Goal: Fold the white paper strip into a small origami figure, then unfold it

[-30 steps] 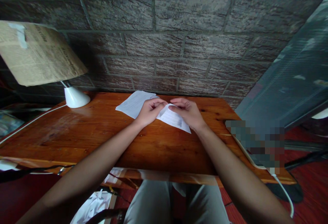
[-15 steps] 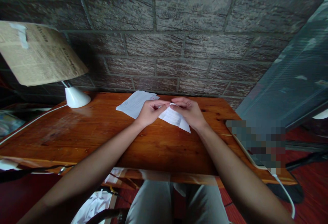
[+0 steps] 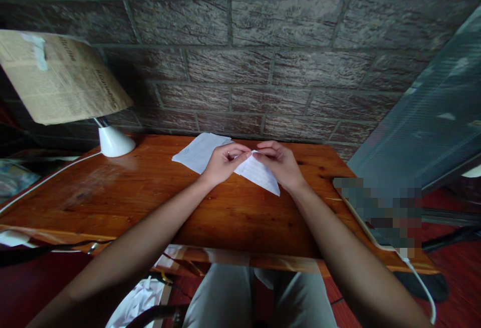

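Observation:
A folded sheet of white paper (image 3: 259, 174) lies tilted on the wooden table (image 3: 131, 193), its pointed end toward me. My left hand (image 3: 221, 164) pinches its upper edge with thumb and fingertips, a ring on one finger. My right hand (image 3: 280, 164) pinches the same edge right beside it, so the fingertips of both hands nearly touch. Behind my left hand a second white sheet (image 3: 199, 150) lies flat on the table, partly hidden by the hand.
A white lamp base (image 3: 114, 140) stands at the back left under a paper-covered shade (image 3: 60, 80), its white cord (image 3: 45, 180) trailing left. A brick wall (image 3: 263, 52) backs the table. A blurred flat device (image 3: 379, 213) with a white cable lies at the right edge.
Both hands have kept pinching the folded sheet's upper edge; the fingertips have drawn closer together and the paper's fold looks tighter. The view has shifted slightly.

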Demonstrator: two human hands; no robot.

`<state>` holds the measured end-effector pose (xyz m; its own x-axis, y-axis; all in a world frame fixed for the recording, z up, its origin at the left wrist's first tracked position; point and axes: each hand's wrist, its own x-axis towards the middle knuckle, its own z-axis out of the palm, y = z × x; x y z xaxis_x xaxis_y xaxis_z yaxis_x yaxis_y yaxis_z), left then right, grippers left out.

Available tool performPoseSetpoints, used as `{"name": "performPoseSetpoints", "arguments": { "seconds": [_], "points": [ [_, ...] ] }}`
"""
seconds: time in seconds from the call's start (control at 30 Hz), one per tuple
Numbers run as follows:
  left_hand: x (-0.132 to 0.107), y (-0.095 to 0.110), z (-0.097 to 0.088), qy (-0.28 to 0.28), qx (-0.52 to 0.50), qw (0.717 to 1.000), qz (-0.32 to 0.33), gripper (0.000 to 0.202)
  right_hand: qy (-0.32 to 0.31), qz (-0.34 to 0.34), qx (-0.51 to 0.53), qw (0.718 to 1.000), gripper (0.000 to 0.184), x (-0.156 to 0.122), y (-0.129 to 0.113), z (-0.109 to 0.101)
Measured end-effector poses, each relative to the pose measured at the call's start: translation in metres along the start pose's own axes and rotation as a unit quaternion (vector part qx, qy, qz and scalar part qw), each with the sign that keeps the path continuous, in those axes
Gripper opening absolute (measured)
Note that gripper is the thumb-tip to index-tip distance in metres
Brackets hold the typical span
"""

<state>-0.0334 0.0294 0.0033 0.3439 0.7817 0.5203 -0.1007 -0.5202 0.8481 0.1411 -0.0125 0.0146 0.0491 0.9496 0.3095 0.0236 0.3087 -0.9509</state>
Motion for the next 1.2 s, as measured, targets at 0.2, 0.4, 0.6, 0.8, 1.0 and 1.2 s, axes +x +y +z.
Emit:
{"name": "performPoseSetpoints", "arguments": {
  "seconds": [0.2, 0.4, 0.6, 0.8, 1.0, 1.2],
  "points": [
    [0.001, 0.000, -0.001, 0.009, 0.013, 1.000, 0.003, 0.024, -0.006, -0.005, -0.003, 1.000, 0.036, -0.002, -0.005, 0.001],
    [0.000, 0.003, -0.002, -0.011, 0.020, 1.000, 0.004, 0.024, -0.010, -0.001, -0.004, 1.000, 0.033, -0.003, -0.008, 0.001],
    [0.001, 0.002, -0.004, -0.030, 0.021, 0.999, -0.005, 0.028, -0.009, -0.012, -0.011, 1.000, 0.033, -0.002, -0.006, 0.003],
    [0.006, 0.014, -0.012, -0.023, -0.007, 1.000, 0.000, 0.036, 0.051, -0.030, -0.010, 0.998, 0.028, 0.001, -0.002, 0.000],
    [0.001, 0.006, -0.007, -0.046, 0.033, 0.998, 0.013, 0.052, 0.118, -0.042, -0.003, 0.992, 0.029, 0.001, 0.000, 0.002],
    [0.001, -0.005, 0.003, 0.018, 0.063, 0.997, 0.035, 0.038, 0.101, -0.058, -0.009, 0.993, 0.026, -0.001, 0.003, 0.009]
  ]
}}
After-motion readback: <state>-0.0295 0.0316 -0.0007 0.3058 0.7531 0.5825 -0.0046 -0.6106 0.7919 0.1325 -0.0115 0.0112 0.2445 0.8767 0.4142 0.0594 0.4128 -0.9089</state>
